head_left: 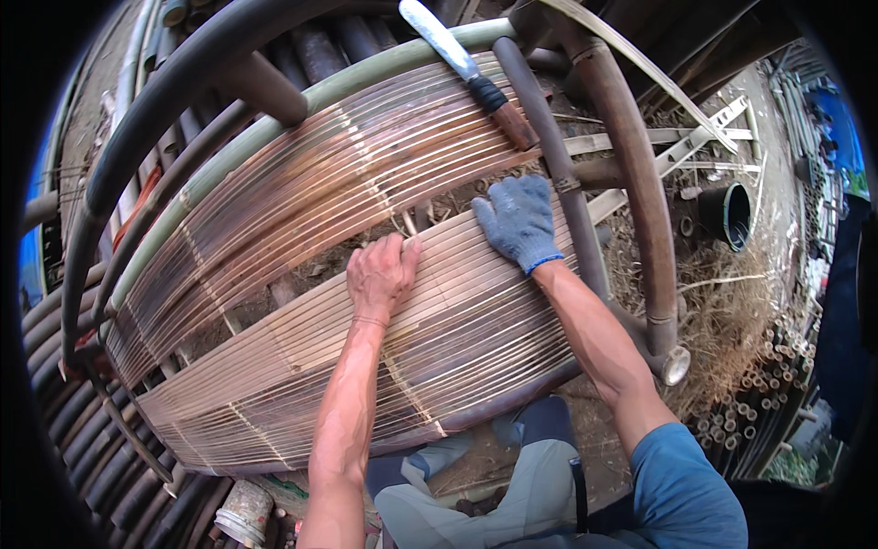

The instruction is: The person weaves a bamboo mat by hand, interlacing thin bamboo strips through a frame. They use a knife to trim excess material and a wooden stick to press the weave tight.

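A bamboo seat frame fills the middle, with thin slats laid in two panels and a long gap between them. My bare left hand (382, 274) is curled over the gap-side edge of the near slat panel (302, 339). Farther right, my right hand (519, 220), in a blue-grey knitted glove, is closed over the same edge beside the right frame pole (581, 197). Both sets of fingertips are partly hidden past the edge. On the far slat panel (283, 174) lies a knife (482, 90) with a broad blade and a black-wrapped wooden handle.
Thick dark bamboo rails (110, 183) curve up at the left and back. At right stand a curved bamboo leg (631, 165), a black bucket (725, 217), heaped shavings (722, 311) and stacked cut tubes (754, 389). A whitish bucket (245, 511) sits at lower left.
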`<control>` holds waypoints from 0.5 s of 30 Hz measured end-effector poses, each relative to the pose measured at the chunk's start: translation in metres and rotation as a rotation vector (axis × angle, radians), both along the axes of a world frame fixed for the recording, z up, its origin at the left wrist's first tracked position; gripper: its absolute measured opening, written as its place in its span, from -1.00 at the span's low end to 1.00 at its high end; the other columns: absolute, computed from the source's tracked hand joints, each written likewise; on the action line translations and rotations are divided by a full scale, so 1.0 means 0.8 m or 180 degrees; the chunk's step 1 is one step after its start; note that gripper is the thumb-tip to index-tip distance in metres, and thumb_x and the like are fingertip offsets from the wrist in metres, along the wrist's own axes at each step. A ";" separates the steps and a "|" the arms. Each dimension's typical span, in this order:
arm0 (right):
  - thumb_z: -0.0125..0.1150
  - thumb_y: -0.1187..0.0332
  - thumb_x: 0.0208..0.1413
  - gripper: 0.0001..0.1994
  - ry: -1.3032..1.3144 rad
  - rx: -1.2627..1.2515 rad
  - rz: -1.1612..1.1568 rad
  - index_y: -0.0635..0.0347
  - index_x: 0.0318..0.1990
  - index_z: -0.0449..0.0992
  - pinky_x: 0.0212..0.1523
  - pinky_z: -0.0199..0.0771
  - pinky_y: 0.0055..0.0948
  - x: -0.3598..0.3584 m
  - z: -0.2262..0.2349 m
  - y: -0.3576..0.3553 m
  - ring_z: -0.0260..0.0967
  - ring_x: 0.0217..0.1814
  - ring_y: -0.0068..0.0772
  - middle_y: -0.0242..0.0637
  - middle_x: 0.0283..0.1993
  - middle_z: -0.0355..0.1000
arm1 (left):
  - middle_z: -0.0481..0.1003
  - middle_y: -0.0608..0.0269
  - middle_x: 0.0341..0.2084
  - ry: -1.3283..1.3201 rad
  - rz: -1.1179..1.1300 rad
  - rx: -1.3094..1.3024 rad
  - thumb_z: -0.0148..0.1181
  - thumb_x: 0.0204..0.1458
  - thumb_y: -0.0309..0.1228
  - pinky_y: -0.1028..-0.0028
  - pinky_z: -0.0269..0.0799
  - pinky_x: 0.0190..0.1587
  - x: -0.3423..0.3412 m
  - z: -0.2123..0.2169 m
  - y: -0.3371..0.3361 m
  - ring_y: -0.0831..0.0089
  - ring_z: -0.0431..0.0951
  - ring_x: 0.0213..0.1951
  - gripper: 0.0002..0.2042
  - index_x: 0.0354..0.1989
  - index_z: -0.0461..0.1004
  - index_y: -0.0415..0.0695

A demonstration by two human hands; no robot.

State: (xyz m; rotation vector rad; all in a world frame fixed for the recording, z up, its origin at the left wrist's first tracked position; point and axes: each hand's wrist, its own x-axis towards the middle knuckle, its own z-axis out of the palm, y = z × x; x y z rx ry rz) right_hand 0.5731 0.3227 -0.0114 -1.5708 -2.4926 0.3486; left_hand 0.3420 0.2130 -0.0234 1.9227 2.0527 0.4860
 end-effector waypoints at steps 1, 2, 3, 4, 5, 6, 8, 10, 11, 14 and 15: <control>0.12 0.07 0.20 -0.66 -0.0096 0.0187 0.0051 0.10 -0.49 0.57 -0.01 0.24 -0.02 -0.001 0.003 0.004 0.43 -0.21 -0.03 -0.16 -0.41 0.51 | 0.51 0.16 -0.55 -0.0049 0.0083 0.0019 0.07 0.24 0.00 0.20 0.34 -0.33 0.003 0.001 0.003 0.13 0.55 -0.42 -0.61 -0.46 0.44 -0.07; 0.09 0.11 0.21 -0.68 -0.0145 0.0277 0.0149 0.07 -0.48 0.56 -0.05 0.26 -0.02 -0.002 -0.004 0.000 0.44 -0.24 -0.05 -0.17 -0.42 0.51 | 0.52 0.15 -0.55 -0.0100 0.0153 0.0038 0.05 0.27 -0.06 0.19 0.35 -0.33 0.006 0.001 0.001 0.11 0.55 -0.42 -0.63 -0.46 0.44 -0.07; 0.06 0.15 0.22 -0.70 -0.0196 0.0414 0.0243 0.05 -0.47 0.56 -0.08 0.27 -0.03 -0.002 -0.009 0.002 0.44 -0.26 -0.06 -0.18 -0.42 0.51 | 0.52 0.13 -0.59 -0.0048 0.0290 0.0198 -0.03 0.30 -0.11 0.17 0.36 -0.31 0.009 0.000 0.001 0.09 0.54 -0.46 -0.62 -0.50 0.46 -0.06; 0.02 0.19 0.24 -0.71 -0.0275 0.0566 0.0322 0.03 -0.47 0.56 -0.12 0.29 -0.03 0.000 -0.005 0.004 0.45 -0.28 -0.07 -0.18 -0.43 0.52 | 0.50 0.13 -0.62 0.0115 0.0404 0.0210 -0.05 0.31 -0.12 0.16 0.36 -0.31 0.012 -0.002 0.003 0.08 0.54 -0.47 -0.61 -0.52 0.46 -0.05; -0.04 0.25 0.23 -0.72 -0.0425 0.0624 0.0354 0.01 -0.46 0.57 -0.18 0.31 -0.01 -0.001 -0.003 0.001 0.48 -0.31 -0.07 -0.19 -0.43 0.54 | 0.49 0.13 -0.64 0.0274 0.0510 0.0223 -0.07 0.31 -0.13 0.16 0.36 -0.30 0.013 -0.002 0.006 0.08 0.54 -0.47 -0.60 -0.54 0.46 -0.04; -0.04 0.26 0.23 -0.71 -0.0372 0.0637 0.0328 0.02 -0.46 0.58 -0.17 0.32 0.00 -0.004 -0.005 0.001 0.49 -0.30 -0.06 -0.18 -0.43 0.55 | 0.48 0.14 -0.67 0.0389 0.0592 0.0215 -0.09 0.32 -0.13 0.15 0.36 -0.30 0.020 -0.003 0.005 0.07 0.54 -0.48 -0.59 -0.56 0.47 -0.03; -0.05 0.27 0.21 -0.70 -0.0381 0.0637 0.0169 0.02 -0.46 0.60 -0.17 0.33 0.01 -0.003 -0.010 -0.001 0.52 -0.28 -0.04 -0.17 -0.41 0.57 | 0.46 0.08 -0.71 0.0361 0.0677 0.0098 -0.14 0.32 -0.10 0.11 0.36 -0.31 0.020 -0.011 0.004 0.04 0.53 -0.51 -0.54 -0.59 0.48 -0.01; -0.05 0.27 0.20 -0.69 -0.0532 0.0408 0.0035 0.03 -0.44 0.65 -0.13 0.35 0.00 -0.004 -0.010 -0.004 0.55 -0.22 -0.04 -0.16 -0.35 0.61 | 0.54 -0.05 -0.61 0.0261 0.0855 -0.0077 -0.16 0.30 -0.08 0.04 0.39 -0.26 0.024 -0.013 0.004 -0.08 0.56 -0.45 -0.53 -0.52 0.56 -0.06; -0.05 0.24 0.21 -0.67 -0.0535 0.0362 -0.0058 0.03 -0.42 0.67 -0.10 0.33 -0.01 0.011 -0.014 -0.005 0.54 -0.21 -0.05 -0.15 -0.34 0.61 | 0.56 -0.09 -0.55 0.0203 0.0840 -0.0033 -0.16 0.29 -0.07 0.01 0.40 -0.22 0.042 -0.020 0.007 -0.13 0.57 -0.41 -0.53 -0.48 0.58 -0.07; -0.07 0.16 0.24 -0.61 -0.0206 0.0268 -0.0102 0.05 -0.37 0.72 -0.03 0.27 -0.03 -0.004 -0.009 -0.001 0.52 -0.19 -0.07 -0.12 -0.31 0.63 | 0.59 -0.18 -0.40 0.0398 0.0957 -0.0038 -0.18 0.28 -0.07 -0.06 0.42 -0.11 0.031 0.006 0.008 -0.24 0.57 -0.28 -0.52 -0.38 0.63 -0.09; -0.08 0.15 0.25 -0.60 -0.0192 0.0234 -0.0098 0.06 -0.37 0.72 -0.02 0.26 -0.04 0.001 -0.012 -0.002 0.52 -0.18 -0.07 -0.12 -0.31 0.63 | 0.58 -0.19 -0.37 0.0411 0.0950 -0.0187 -0.19 0.28 -0.07 -0.07 0.42 -0.07 0.035 0.009 0.009 -0.27 0.56 -0.25 -0.52 -0.35 0.64 -0.09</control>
